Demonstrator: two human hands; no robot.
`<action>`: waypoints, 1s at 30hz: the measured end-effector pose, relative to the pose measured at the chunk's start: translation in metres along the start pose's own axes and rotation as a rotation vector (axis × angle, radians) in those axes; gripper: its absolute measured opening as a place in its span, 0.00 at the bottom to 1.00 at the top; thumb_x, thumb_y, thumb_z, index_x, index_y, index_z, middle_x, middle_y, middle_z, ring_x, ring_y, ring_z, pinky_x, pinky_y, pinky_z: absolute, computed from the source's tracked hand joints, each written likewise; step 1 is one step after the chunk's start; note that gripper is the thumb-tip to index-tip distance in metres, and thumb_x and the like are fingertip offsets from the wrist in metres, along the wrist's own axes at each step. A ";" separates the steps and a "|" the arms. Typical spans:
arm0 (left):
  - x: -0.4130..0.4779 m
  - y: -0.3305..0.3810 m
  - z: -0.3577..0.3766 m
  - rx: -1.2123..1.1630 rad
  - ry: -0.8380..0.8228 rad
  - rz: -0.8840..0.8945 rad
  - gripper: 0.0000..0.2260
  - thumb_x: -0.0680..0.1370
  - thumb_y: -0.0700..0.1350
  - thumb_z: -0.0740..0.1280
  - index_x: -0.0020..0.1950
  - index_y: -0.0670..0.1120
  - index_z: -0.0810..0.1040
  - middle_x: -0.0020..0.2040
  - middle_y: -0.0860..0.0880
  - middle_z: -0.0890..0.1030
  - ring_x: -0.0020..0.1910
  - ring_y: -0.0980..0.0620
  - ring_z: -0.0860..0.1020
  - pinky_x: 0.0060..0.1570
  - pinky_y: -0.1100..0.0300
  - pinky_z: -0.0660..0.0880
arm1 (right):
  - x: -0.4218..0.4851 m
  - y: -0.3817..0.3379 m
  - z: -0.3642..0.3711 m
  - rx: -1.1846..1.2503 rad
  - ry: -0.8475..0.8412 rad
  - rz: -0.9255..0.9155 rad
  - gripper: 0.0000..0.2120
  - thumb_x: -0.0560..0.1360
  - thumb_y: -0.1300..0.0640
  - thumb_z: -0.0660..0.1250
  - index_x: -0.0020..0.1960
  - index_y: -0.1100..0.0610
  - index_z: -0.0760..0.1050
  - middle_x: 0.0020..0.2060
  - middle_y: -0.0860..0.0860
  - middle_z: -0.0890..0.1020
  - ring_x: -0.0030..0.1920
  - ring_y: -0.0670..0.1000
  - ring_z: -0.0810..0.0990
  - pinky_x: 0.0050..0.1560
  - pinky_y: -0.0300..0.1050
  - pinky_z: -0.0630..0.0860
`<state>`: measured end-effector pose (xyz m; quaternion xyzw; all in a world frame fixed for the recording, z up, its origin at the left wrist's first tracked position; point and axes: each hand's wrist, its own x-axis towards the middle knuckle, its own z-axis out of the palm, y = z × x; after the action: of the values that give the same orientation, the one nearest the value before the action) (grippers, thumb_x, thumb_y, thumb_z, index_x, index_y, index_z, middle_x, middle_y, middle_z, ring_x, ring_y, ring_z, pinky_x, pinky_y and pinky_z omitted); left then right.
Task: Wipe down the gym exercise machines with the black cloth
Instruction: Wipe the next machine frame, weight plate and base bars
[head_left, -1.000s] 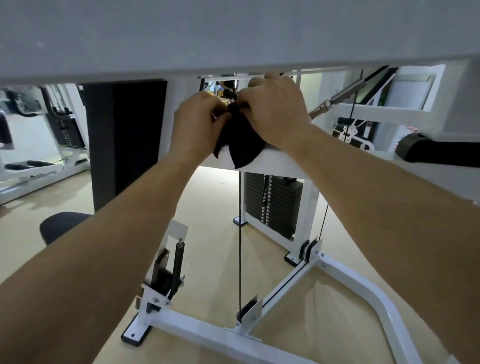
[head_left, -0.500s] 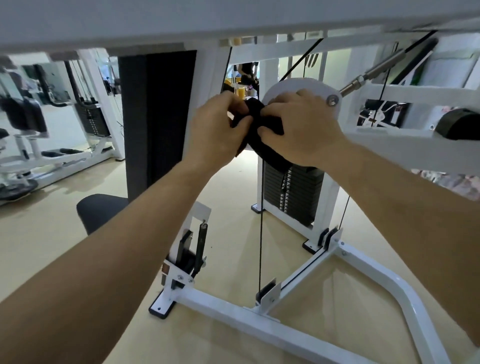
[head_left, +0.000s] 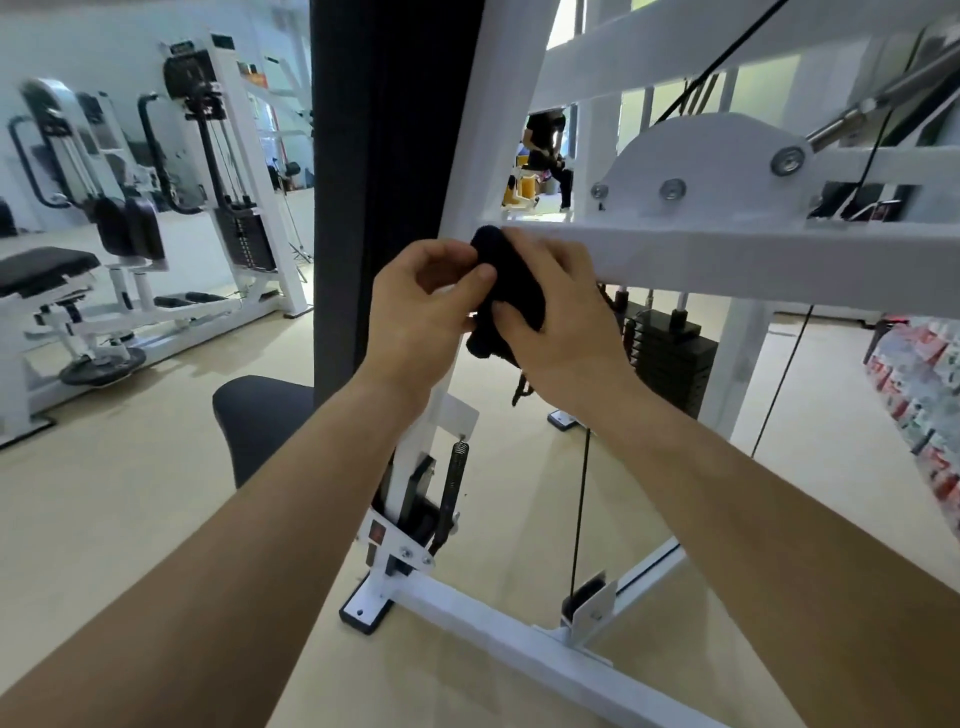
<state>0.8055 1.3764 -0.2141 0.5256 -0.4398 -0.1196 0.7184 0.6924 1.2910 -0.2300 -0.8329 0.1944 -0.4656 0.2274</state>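
The black cloth (head_left: 511, 288) is bunched between both my hands, just below and in front of the white horizontal bar (head_left: 779, 260) of the gym machine. My left hand (head_left: 423, 317) pinches the cloth's left side with thumb and curled fingers. My right hand (head_left: 561, 317) grips the cloth from the right, its thumb across the front. A fold of cloth pokes up to the bar's left end. Part of the cloth is hidden behind my right palm.
A tall black back pad (head_left: 389, 171) stands left of the hands, with a dark seat (head_left: 260, 421) below. A weight stack (head_left: 670, 353) and cable (head_left: 579, 509) lie behind the bar. The white base frame (head_left: 498, 639) crosses the floor. Another white machine (head_left: 156, 218) stands far left.
The view has tilted up and the overhead white beam has left the frame. Both hands came down with the cloth, from on top of the bar to just below it.
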 end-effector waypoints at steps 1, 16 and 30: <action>0.003 -0.002 -0.001 -0.004 0.009 0.005 0.06 0.78 0.37 0.71 0.52 0.45 0.79 0.50 0.44 0.84 0.49 0.49 0.84 0.44 0.58 0.81 | 0.001 0.002 0.004 0.001 0.020 -0.004 0.28 0.78 0.57 0.67 0.76 0.47 0.65 0.67 0.50 0.68 0.65 0.47 0.71 0.64 0.37 0.69; 0.035 0.023 -0.015 0.477 0.093 0.446 0.08 0.80 0.40 0.65 0.55 0.45 0.81 0.46 0.52 0.84 0.44 0.54 0.83 0.47 0.54 0.82 | 0.121 -0.036 -0.018 0.050 0.622 -0.073 0.27 0.75 0.59 0.65 0.75 0.57 0.69 0.58 0.57 0.77 0.53 0.47 0.73 0.55 0.22 0.64; 0.026 0.014 -0.015 0.601 0.055 0.457 0.07 0.80 0.39 0.65 0.52 0.47 0.82 0.42 0.58 0.82 0.40 0.57 0.82 0.46 0.59 0.81 | 0.133 -0.039 0.019 -0.133 0.481 -0.138 0.33 0.81 0.62 0.62 0.80 0.64 0.50 0.78 0.65 0.57 0.71 0.62 0.70 0.68 0.52 0.71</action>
<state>0.8279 1.3757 -0.1899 0.6042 -0.5415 0.1922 0.5520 0.7790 1.2553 -0.1257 -0.7228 0.2157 -0.6508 0.0869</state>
